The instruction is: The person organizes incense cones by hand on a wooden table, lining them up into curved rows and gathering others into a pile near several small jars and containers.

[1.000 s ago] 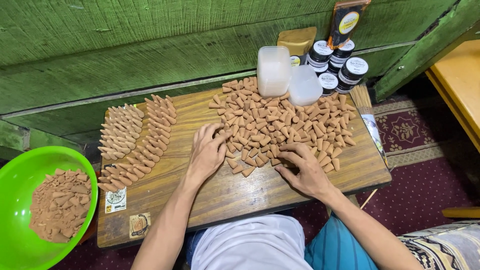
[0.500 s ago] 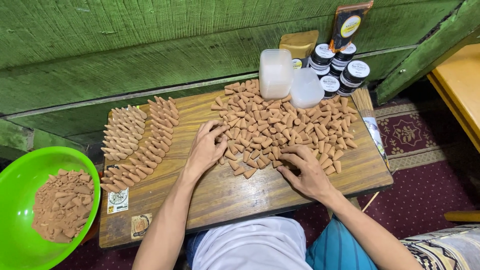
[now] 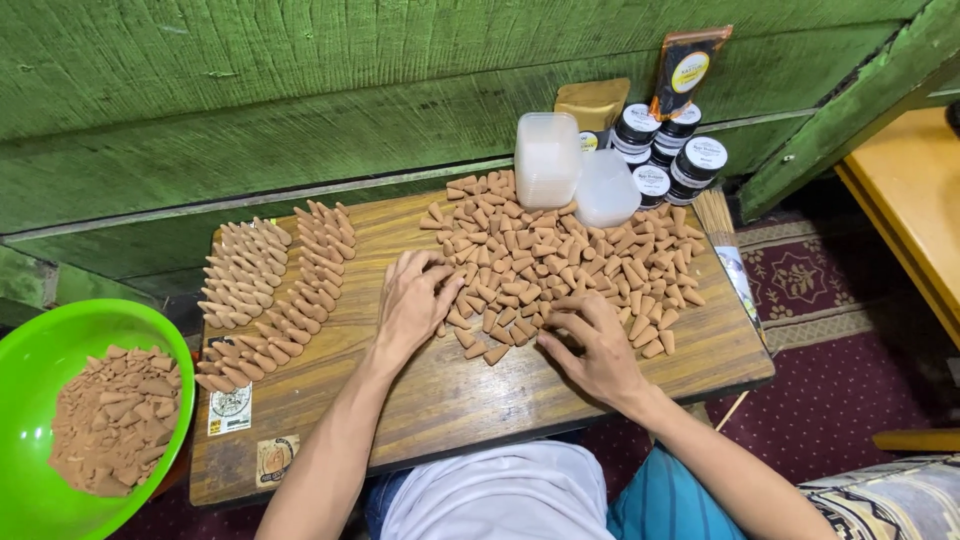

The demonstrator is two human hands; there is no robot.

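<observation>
A loose heap of brown cones (image 3: 570,255) covers the right half of a low wooden table (image 3: 440,395). My left hand (image 3: 415,305) lies palm down at the heap's left edge, its fingers curled over a few cones. My right hand (image 3: 595,345) rests at the heap's near edge, fingertips pinching among the cones there. Whether either hand grips a cone is hidden by the fingers. On the table's left, more cones (image 3: 275,285) lie lined up in neat rows.
A bright green bowl (image 3: 40,350) of broken brown pieces sits left of the table. Stacked clear plastic containers (image 3: 547,160), dark jars with white lids (image 3: 670,155) and two pouches stand at the table's back, against a green plank wall. A patterned rug lies at right.
My left hand has slid a little toward the heap, and its fingers have curled. My right hand has barely shifted along the near edge.
</observation>
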